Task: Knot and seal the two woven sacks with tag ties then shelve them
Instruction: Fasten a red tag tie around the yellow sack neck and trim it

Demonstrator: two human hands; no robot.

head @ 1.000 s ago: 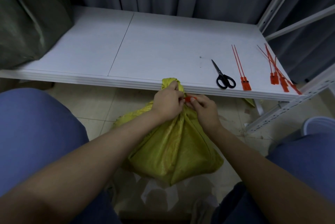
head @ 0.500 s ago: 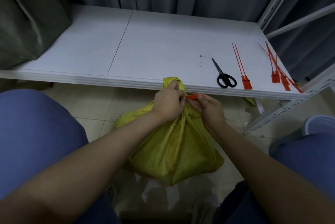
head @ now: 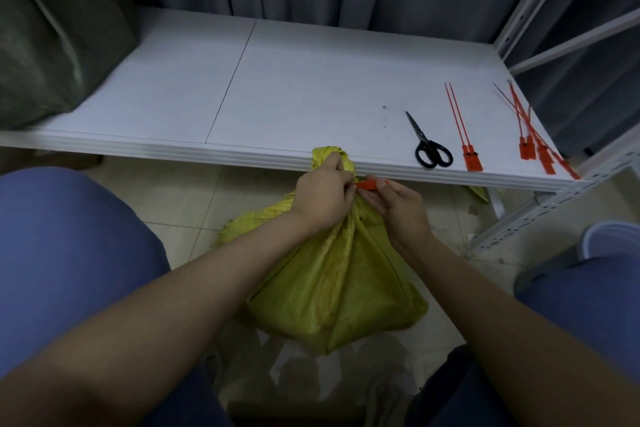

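A yellow woven sack (head: 339,291) stands on the floor between my knees, its neck gathered and knotted at the top. My left hand (head: 323,196) grips the neck just under the knot. My right hand (head: 398,207) pinches the head of an orange tag tie (head: 369,184) against the neck, right beside my left fingers. A dark green sack (head: 52,35) lies on the white shelf (head: 277,87) at the far left.
Black scissors (head: 429,146) lie on the shelf's right part, with two orange tag ties (head: 465,136) beside them and several more (head: 533,139) near the right edge. White shelf posts (head: 526,219) rise at the right. Torn plastic scraps lie on the tiled floor.
My right hand has drawn slightly to the right, so more of the orange tie's head shows between the two hands. The left hand keeps its grip on the sack's neck.
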